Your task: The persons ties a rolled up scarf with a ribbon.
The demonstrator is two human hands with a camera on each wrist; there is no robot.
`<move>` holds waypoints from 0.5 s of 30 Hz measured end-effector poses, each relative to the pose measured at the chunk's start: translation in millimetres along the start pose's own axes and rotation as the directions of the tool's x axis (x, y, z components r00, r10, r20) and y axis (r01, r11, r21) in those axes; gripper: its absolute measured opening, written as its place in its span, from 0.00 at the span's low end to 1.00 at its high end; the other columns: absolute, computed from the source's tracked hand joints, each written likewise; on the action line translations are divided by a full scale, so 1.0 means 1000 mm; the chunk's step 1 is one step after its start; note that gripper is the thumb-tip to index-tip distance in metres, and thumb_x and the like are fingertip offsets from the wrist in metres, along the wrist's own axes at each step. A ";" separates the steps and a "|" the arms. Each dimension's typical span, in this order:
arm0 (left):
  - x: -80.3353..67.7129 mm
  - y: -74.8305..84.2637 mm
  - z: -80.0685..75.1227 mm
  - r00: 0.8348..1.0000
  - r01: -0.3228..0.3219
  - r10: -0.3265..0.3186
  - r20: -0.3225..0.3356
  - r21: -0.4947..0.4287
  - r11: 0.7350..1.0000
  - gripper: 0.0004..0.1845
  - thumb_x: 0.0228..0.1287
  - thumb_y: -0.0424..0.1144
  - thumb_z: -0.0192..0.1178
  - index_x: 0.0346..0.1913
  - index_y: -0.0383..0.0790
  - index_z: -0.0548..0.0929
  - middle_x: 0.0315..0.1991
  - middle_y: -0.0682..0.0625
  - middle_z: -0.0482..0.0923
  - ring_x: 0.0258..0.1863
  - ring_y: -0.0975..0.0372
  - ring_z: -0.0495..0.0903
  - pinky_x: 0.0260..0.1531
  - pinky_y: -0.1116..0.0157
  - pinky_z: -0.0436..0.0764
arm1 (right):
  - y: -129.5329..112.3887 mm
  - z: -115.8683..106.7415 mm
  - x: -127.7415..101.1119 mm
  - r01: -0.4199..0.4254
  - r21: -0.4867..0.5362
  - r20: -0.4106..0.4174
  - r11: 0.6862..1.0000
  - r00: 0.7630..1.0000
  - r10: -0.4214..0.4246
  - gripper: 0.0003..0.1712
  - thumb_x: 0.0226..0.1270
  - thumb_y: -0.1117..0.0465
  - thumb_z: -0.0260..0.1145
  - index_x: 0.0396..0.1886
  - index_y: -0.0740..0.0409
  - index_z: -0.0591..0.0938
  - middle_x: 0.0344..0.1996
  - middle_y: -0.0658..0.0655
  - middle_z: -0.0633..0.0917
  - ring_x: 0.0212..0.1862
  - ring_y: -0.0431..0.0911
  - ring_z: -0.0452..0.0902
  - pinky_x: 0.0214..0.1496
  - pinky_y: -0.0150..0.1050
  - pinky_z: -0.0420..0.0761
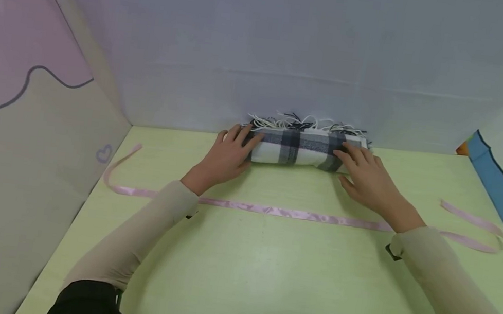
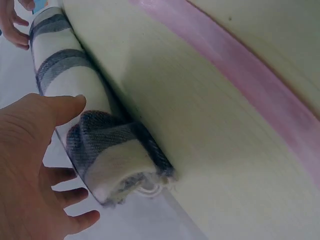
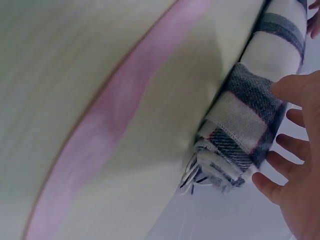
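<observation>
While the left hand (image 1: pixel 225 155) is laid with relaxed fingers on one end of the rolled plaid scarf (image 1: pixel 301 145), the right hand (image 1: pixel 367 176) is laid likewise on the other end; neither hand is clenched, and nothing is lifted. The scarf is judged to be fully rolled into a tight cylinder, with its fringe (image 1: pixel 302 122) left protruding along the far side. It is positioned at the far edge of the green table (image 1: pixel 266 272), touching or just short of the grey back wall (image 1: pixel 291 53). A pink ribbon (image 1: pixel 282 212) is laid flat across the table, near the scarf on the person's side, and is not yet wrapped around it; tying is judged to remain. Both forearms cross above the ribbon. Patterned side panels (image 1: pixel 13 124) are set well apart from the scarf. No obstruction is seen between scarf and ribbon.
</observation>
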State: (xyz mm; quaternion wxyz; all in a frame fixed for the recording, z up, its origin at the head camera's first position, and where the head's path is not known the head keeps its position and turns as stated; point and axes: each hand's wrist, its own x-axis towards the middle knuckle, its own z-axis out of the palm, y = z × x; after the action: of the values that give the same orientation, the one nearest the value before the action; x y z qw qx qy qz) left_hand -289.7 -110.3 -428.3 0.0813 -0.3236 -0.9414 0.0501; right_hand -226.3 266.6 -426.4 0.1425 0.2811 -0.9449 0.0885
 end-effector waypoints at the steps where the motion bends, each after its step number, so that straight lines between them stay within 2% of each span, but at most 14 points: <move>1: 0.004 0.001 0.001 1.000 0.003 -0.003 0.003 0.004 1.000 0.43 0.77 0.54 0.60 0.85 0.53 0.49 0.83 0.35 0.52 0.80 0.39 0.57 0.72 0.37 0.66 | 0.002 0.001 0.003 -0.005 -0.008 0.008 1.000 1.000 0.005 0.37 0.69 0.63 0.72 0.74 0.65 0.70 0.74 0.72 0.68 0.72 0.70 0.64 0.64 0.71 0.70; 5: 0.020 0.007 0.005 0.999 0.023 -0.022 0.026 -0.013 1.000 0.44 0.77 0.59 0.57 0.86 0.55 0.47 0.83 0.36 0.51 0.81 0.40 0.56 0.73 0.37 0.64 | 0.006 0.005 0.014 -0.032 -0.029 0.039 0.999 0.999 0.033 0.40 0.71 0.59 0.72 0.77 0.63 0.67 0.77 0.70 0.65 0.76 0.69 0.60 0.69 0.72 0.66; 9: 0.033 0.009 0.010 0.996 0.065 -0.060 0.066 -0.077 0.995 0.46 0.76 0.63 0.56 0.86 0.57 0.44 0.83 0.38 0.52 0.81 0.40 0.57 0.73 0.37 0.62 | 0.008 0.009 0.026 -0.098 -0.027 0.097 0.995 0.990 0.100 0.45 0.71 0.53 0.72 0.81 0.59 0.62 0.78 0.70 0.63 0.78 0.69 0.56 0.72 0.74 0.61; 15: 0.035 0.001 0.017 0.988 0.127 -0.112 0.105 -0.148 0.981 0.49 0.71 0.66 0.59 0.85 0.60 0.45 0.81 0.41 0.57 0.80 0.43 0.59 0.73 0.38 0.61 | 0.012 0.017 0.041 -0.201 0.037 0.230 0.979 0.955 0.187 0.51 0.72 0.46 0.71 0.85 0.54 0.54 0.81 0.70 0.58 0.80 0.71 0.50 0.75 0.76 0.54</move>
State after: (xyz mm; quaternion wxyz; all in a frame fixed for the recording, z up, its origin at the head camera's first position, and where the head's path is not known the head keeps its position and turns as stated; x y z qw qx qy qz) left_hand -319.5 -88.0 -441.3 0.0132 -0.2688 -0.9630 -0.0125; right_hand -269.7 251.2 -429.9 0.0167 0.1993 -0.9749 0.0979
